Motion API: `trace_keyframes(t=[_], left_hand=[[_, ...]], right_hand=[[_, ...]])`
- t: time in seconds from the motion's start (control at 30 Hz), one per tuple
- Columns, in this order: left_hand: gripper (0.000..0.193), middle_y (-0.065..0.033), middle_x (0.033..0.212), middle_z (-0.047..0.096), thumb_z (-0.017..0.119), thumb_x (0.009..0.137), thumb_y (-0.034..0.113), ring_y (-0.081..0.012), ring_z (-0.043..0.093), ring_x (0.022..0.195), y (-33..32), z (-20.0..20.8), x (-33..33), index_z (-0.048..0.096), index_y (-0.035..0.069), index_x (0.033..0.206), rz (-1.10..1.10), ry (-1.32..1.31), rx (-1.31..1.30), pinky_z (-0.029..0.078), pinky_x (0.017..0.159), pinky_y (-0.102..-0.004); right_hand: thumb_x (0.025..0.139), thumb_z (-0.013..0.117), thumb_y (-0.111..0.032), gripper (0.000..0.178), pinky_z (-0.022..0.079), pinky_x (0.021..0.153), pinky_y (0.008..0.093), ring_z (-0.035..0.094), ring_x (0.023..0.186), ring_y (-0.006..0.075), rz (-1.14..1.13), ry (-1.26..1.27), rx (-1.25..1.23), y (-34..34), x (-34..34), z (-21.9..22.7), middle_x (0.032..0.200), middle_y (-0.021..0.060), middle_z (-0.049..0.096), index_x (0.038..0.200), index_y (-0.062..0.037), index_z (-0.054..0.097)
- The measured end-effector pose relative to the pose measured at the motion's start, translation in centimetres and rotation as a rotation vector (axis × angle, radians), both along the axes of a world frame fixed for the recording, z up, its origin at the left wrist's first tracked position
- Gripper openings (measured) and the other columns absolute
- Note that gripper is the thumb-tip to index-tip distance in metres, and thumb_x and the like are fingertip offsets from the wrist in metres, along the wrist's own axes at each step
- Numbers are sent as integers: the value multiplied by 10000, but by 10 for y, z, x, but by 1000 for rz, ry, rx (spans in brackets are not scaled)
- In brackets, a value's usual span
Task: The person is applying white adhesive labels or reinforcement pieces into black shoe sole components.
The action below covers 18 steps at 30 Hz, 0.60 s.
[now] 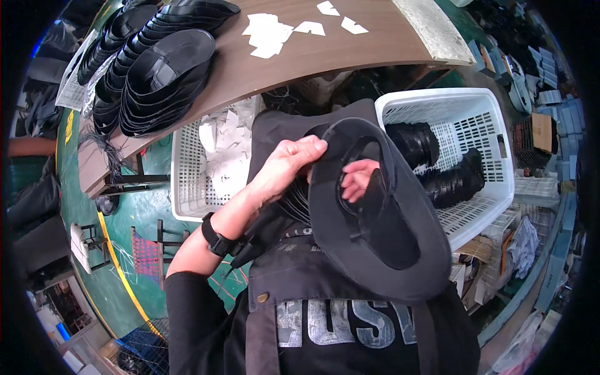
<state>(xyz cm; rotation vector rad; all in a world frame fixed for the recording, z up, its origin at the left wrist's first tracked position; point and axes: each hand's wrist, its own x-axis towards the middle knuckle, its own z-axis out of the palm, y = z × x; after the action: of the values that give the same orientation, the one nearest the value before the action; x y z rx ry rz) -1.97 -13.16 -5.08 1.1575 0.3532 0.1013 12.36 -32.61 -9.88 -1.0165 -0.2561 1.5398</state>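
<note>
A black shoe upper (400, 250) with a wide rim and a long oval opening is held tilted in front of my chest. My left hand (290, 162) is closed on its upper left edge, thumb on the near face; its other fingers are mostly hidden. Through the opening show the curled fingers of my right hand (357, 179), closed around the inner edge of the upper. The rest of that hand and its forearm are behind the piece. Below my left wrist, partly covered, several black layered edges (295, 209) lie against my lap.
Nested black shoe uppers (165, 78) stand on the brown table (231, 81) at the far left, with white paper pieces (269, 31) beyond. A white basket (181, 181) of white scraps stands left; another white basket (494, 181) holds black stacks at right.
</note>
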Motion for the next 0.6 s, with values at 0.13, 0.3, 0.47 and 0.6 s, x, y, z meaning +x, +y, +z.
trace_keyframes(t=[0.13,0.3,0.47,0.6], left_hand=[[302,37,828,504,553,961,252,-55,517,718,-7,14,1,646,9,807,122,93,-375,417,625,-234],[253,8,817,564,567,951,186,-69,523,770,-13,6,2,668,-4,818,1,-59,118,430,695,-257],[180,-62,773,647,636,895,137,-126,594,691,-25,9,9,681,-27,955,103,-115,681,482,641,-281],[194,-21,727,620,618,914,156,-67,552,606,-2,12,20,677,-29,928,40,59,493,452,550,-243]], right_hand=[[924,577,-132,348,564,681,317,678,784,255,-52,-370,77,25,-17,37,894,181,653,1184,79,483],[858,686,-330,538,556,653,311,662,747,238,-118,-270,288,28,-23,13,861,160,629,1115,27,377],[862,686,-282,512,553,666,312,655,814,228,-123,-326,126,32,-21,22,933,164,618,1140,23,381],[869,678,-256,501,551,670,310,652,828,223,-304,-425,-51,39,-20,9,948,161,614,1158,23,379]])
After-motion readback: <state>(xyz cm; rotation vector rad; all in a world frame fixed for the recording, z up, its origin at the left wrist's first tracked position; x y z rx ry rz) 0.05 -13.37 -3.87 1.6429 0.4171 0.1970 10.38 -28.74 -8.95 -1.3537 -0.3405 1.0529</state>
